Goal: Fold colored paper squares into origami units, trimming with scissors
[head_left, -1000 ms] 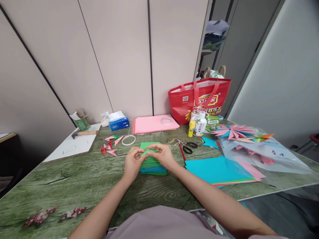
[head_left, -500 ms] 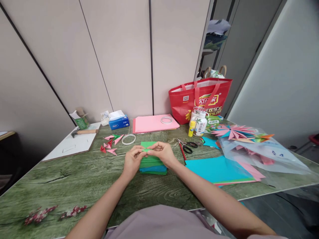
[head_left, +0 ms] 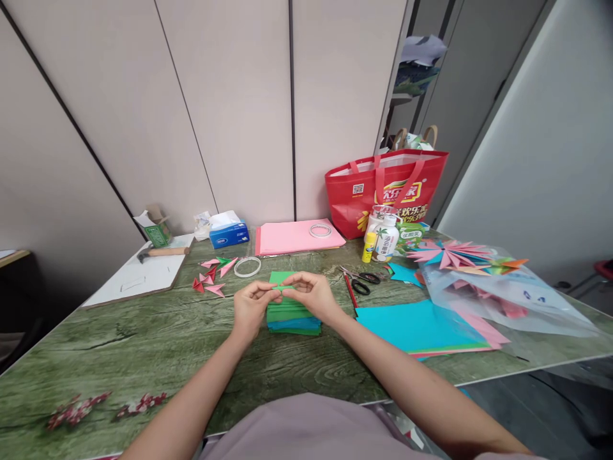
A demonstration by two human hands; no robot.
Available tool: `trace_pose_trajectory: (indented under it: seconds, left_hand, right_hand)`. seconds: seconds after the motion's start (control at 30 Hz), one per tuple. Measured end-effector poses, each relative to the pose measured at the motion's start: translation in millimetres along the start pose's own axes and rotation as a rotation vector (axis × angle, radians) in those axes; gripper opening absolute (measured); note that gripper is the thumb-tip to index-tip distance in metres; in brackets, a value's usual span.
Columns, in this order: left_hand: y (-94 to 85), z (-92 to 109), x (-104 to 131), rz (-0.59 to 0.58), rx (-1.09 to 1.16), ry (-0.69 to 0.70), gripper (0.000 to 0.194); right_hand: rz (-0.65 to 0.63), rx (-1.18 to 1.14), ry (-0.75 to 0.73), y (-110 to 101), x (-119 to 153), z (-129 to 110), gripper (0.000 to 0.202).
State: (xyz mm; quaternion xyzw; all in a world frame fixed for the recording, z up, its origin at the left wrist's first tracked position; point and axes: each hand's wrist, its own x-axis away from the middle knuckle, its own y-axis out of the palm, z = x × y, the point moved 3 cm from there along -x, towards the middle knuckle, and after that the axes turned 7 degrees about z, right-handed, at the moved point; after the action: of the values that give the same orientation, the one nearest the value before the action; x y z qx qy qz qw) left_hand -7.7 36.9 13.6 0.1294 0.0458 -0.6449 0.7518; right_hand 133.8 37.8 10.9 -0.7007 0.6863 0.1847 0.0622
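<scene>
Since the frame 1 second ago, the left hand [head_left: 249, 311] has shifted slightly to the left, and the small folded green paper piece [head_left: 281, 287], whose pointed end then showed across the fingers, is now mostly hidden by the fingertips of both hands. The left hand is clamped on its left side and the right hand [head_left: 313, 297] on its right side, both by thumb and fingers; its full shape and folds cannot be made out.

The piece is held above the rectangular stack of green and blue paper [head_left: 293, 312], whose middle is partly covered by the hands. The stack lies on the green wood-patterned table [head_left: 191, 358]; both forearms run off the near edge of view.

To the right, the black-handled scissors [head_left: 359, 283] lie beside a thin red pencil [head_left: 351, 292], near a pile of large blue sheets [head_left: 416, 324]. Further right, a clear plastic bag [head_left: 550, 306] blurs the pink paper shapes inside it. On the far right side, a yellow glue stick [head_left: 368, 248] partly covers a white bottle [head_left: 387, 239], and these hide some lettering on a red shopping bag [head_left: 349, 201]. To the left, small pink, red and green folded pieces [head_left: 215, 290] overlap, so their number is hard to tell.
</scene>
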Motion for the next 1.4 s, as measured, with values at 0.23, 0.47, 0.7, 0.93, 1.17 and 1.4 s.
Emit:
trace_pose_trajectory:
  seconds: [0.23,0.47,0.7,0.93,1.17,1.4]
  left_hand:
    - [2.3,2,1,-0.038,-0.001,0.011,0.027]
    - [0.2,8,3,-0.004,-0.050,0.167,0.021]
    - [-2.1,8,3,-0.019,-0.041,0.210,0.015]
    - [-2.9,5,0,0.006,-0.008,0.086,0.019]
    - [0.6,14,9,-0.092,-0.188,0.343,0.031]
    - [3.1,21,15,-0.122,-0.238,0.409,0.039]
  right_hand:
    - [0.041,-0.009,0.061,-3,-3,1,0.021]
    - [0.022,-0.008,-0.051,-4,-4,-4,0.015]
    - [-0.035,0.020,-0.075,-3,-3,-2,0.019]
    - [-0.109,0.147,-0.263,-4,1,-12,0.009]
    - [-0.144,-0.058,-0.004,0,-2,-6,0.017]
    - [-0.164,-0.043,-0.010,-3,-2,-7,0.015]
